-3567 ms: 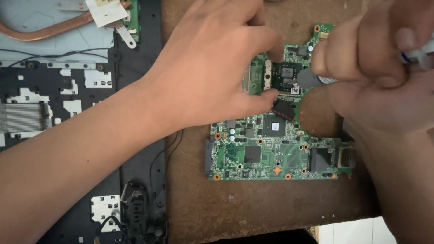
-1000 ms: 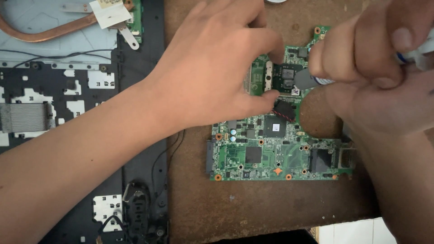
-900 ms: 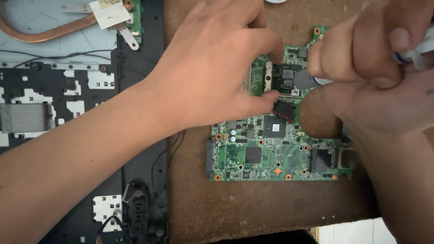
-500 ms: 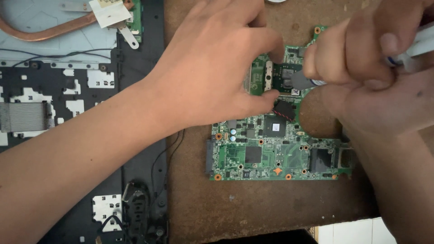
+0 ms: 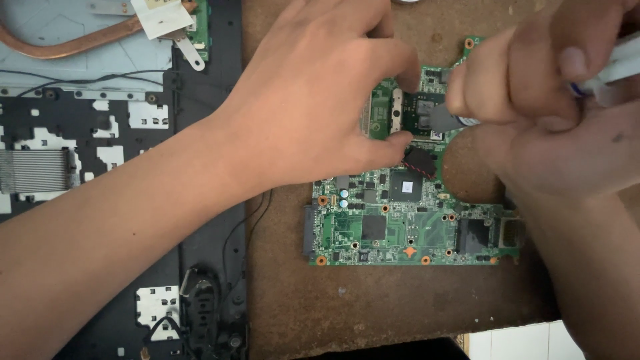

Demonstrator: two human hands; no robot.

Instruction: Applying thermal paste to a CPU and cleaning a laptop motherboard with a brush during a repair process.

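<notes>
green laptop circuit board lay flat on brown desk. left hand pressed its edge w/ fingers spread, right hand pinched a white syringe-like tube. board looked thin & fragile imo, hold by edges.

Brown wooden board under green circuit board, laptop chassis.

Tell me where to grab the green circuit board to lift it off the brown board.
Probably pinch the circuit board by its bare bottom edge, coming from the near side. It lies flat, that edge is clear, and the left hand and right hand crowd its upper part.
</notes>
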